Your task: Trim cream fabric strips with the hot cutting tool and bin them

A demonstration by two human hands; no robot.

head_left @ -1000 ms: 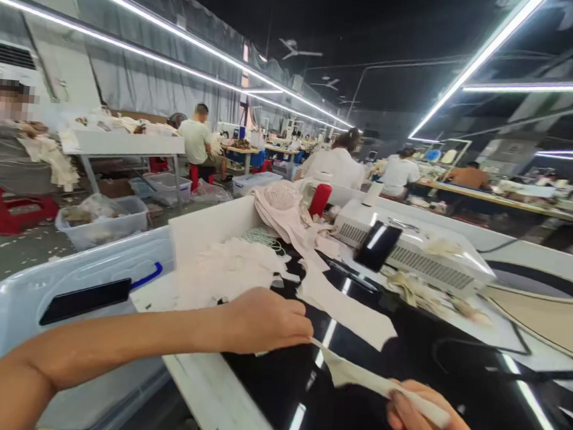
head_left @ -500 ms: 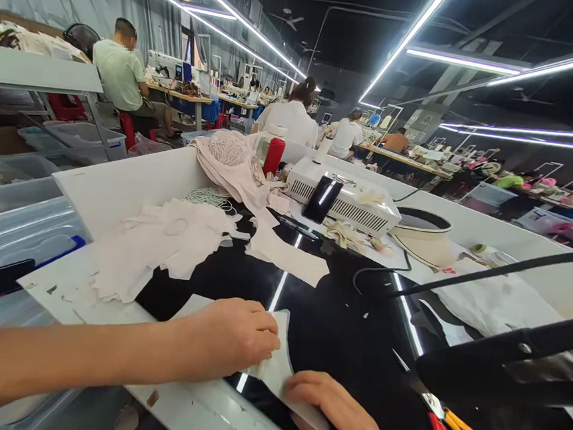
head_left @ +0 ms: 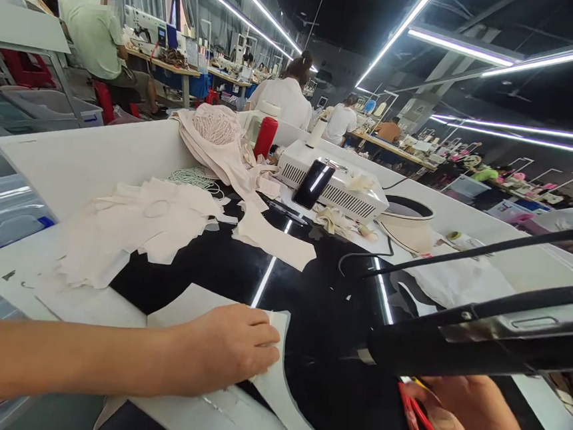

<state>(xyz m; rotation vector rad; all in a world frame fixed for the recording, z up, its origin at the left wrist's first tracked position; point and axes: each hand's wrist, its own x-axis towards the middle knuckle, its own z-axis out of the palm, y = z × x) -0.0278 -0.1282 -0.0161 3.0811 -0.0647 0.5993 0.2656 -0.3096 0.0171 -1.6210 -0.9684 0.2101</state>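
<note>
My left hand [head_left: 234, 351] is closed, its fingertips pinching a pale fabric piece [head_left: 279, 378] that lies on the glossy black work surface near the front edge. Part of that piece also shows behind the hand, and its curved edge runs down toward the bottom of the view. At the lower right, my right hand [head_left: 479, 422] has its fingers round a red-handled tool [head_left: 416, 420]. A bit of yellow shows by the fingers. The tool's tip is hidden below a black machine arm [head_left: 456, 337].
Cut fabric pieces [head_left: 150, 220] are piled at left, with a single piece [head_left: 274, 237] beside them. Behind stand a white vented box [head_left: 339, 183], a phone [head_left: 314, 184], a red spool [head_left: 266, 138] and a cream roll [head_left: 405, 229]. People sit at sewing tables beyond.
My right hand has left the fabric piece, moved right and closed on the red-handled tool. My left hand stays on the fabric. The camera view has shifted, moving the background left and up.
</note>
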